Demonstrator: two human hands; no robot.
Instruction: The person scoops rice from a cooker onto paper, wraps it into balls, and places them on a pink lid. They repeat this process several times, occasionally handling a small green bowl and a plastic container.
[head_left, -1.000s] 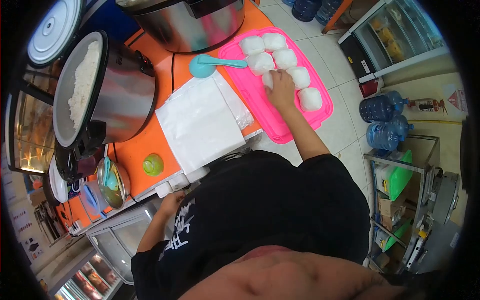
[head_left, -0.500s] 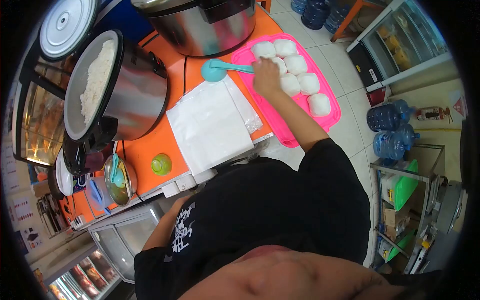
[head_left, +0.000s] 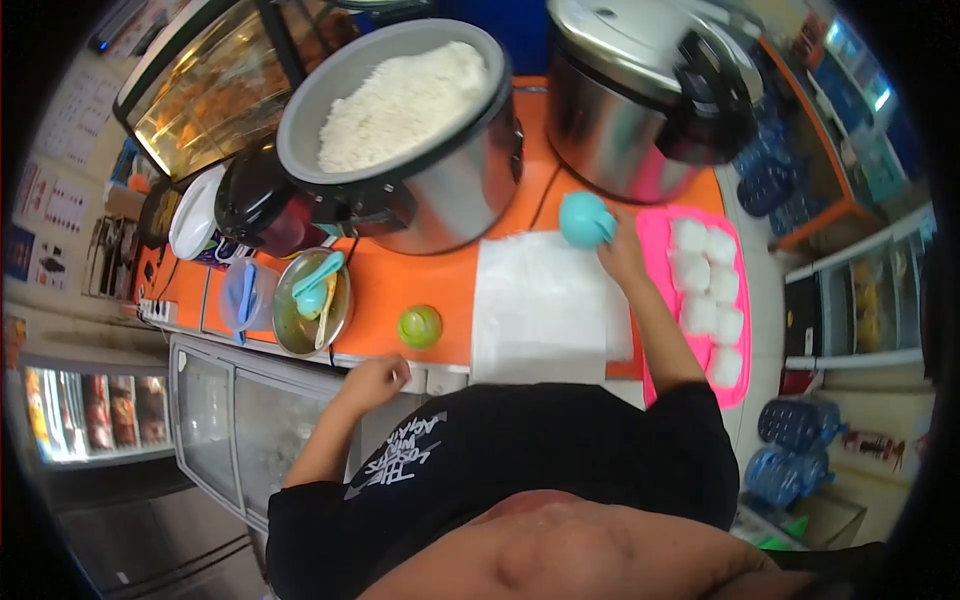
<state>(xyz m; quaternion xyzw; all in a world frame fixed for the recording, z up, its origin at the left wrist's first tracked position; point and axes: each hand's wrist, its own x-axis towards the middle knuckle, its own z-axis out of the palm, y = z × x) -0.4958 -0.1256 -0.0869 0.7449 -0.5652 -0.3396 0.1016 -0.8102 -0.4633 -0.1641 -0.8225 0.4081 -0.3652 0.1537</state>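
Observation:
My right hand (head_left: 625, 252) is closed around the handle of a teal rice scoop (head_left: 584, 219). The scoop's rounded bowl hangs over the orange counter, above the far edge of a stack of white paper sheets (head_left: 540, 300). Just right of that hand, a pink tray (head_left: 655, 235) carries several white moulded rice portions (head_left: 691, 274) in two rows. My left hand (head_left: 378, 382) is at the counter's front edge with its fingers curled and nothing visible in them. Beyond it stands a small green container (head_left: 420, 327).
An open rice cooker full of white rice (head_left: 410, 105) stands at the back, beside a closed steel cooker (head_left: 630, 110). To the left are a metal bowl (head_left: 345, 325) with utensils and a clear tub (head_left: 235, 310). A glass-topped freezer (head_left: 270, 420) adjoins the counter's front.
My right hand has moved left from over the pink tray to the paper's far corner, with the scoop. My left hand has come up into view. The camera has turned left.

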